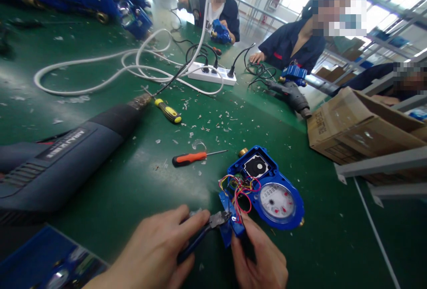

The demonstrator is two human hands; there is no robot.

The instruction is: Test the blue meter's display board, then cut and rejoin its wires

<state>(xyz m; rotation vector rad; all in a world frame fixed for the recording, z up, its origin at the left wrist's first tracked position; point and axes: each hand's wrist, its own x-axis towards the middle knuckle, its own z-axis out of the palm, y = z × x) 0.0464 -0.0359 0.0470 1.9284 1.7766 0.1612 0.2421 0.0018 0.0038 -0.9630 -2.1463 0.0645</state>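
A blue water meter (271, 189) lies open on the green table, its white dial facing up and coloured wires (240, 187) spilling from its open compartment. My left hand (156, 253) is closed round blue-handled cutting pliers (213, 223), whose jaws sit at the wires by a blue cover piece (231, 226). My right hand (258, 260) pinches that blue cover piece from below, right beside the meter.
A large grey heat gun (63, 155) lies at left. An orange screwdriver (191, 157) and a yellow-handled one (168, 111) rest mid-table among plastic scraps. A white power strip (211, 74) with cables sits farther back. Cardboard box (353, 124) at right. Other people work opposite.
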